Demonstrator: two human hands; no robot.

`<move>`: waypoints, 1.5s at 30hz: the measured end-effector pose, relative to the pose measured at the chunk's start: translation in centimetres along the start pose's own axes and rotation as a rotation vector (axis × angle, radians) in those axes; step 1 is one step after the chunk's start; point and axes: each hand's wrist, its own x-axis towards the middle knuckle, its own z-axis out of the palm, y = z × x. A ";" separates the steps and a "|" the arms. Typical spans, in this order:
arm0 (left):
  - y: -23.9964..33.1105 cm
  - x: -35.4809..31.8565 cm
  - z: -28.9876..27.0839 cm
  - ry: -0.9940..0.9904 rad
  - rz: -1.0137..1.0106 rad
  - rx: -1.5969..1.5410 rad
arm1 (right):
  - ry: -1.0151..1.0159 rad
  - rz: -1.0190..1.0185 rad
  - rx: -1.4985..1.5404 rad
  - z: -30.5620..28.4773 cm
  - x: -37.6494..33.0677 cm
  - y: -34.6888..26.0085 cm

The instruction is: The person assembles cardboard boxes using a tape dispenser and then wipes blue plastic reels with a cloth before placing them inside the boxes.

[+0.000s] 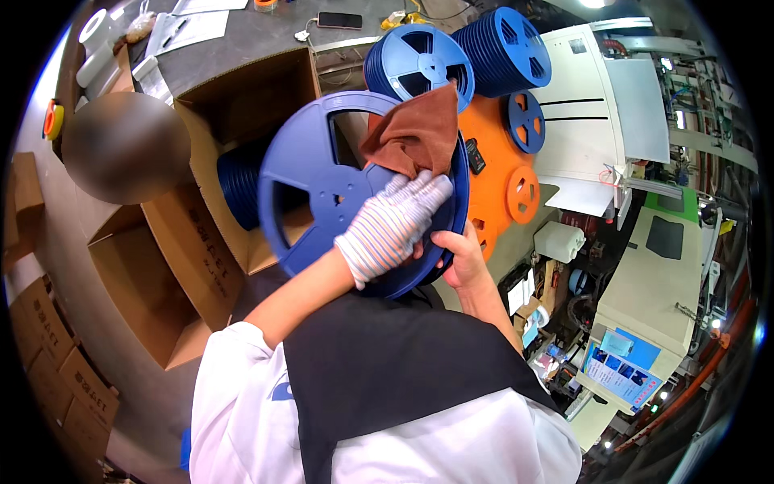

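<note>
My left hand [395, 222], in a white striped glove, lies across a large blue plastic reel [302, 165] with a reddish-brown cloth [419, 129] under its fingers. The cloth bunches up over the reel's upper right part, by its rim. At the right side, my bare right hand [466, 256] grips the reel's edge, thumb in front and the other fingers partly hidden behind. The reel is tilted in front of my black apron [387, 363], and cut-out windows show through its face.
Stacks of blue reels [431, 56] stand beyond, beside an orange surface [488, 129] bearing an orange reel [522, 194]. Left of me, an open cardboard box [205, 145] holds blue reels [236, 189]; another open box [141, 282] sits nearer. A phone [339, 20] lies on the grey table [266, 32].
</note>
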 end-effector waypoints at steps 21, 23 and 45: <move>-11.9 -16.1 -11.4 0.708 -0.963 -0.804 | -0.064 -0.086 0.535 -4.6 1.8 0.3; -11.7 -17.6 -9.7 0.515 -0.911 -1.408 | -0.099 -0.067 0.564 -5.1 2.2 0.6; -7.4 -18.1 -11.2 0.635 -0.861 -1.341 | 0.081 -0.041 0.156 -3.7 5.9 0.5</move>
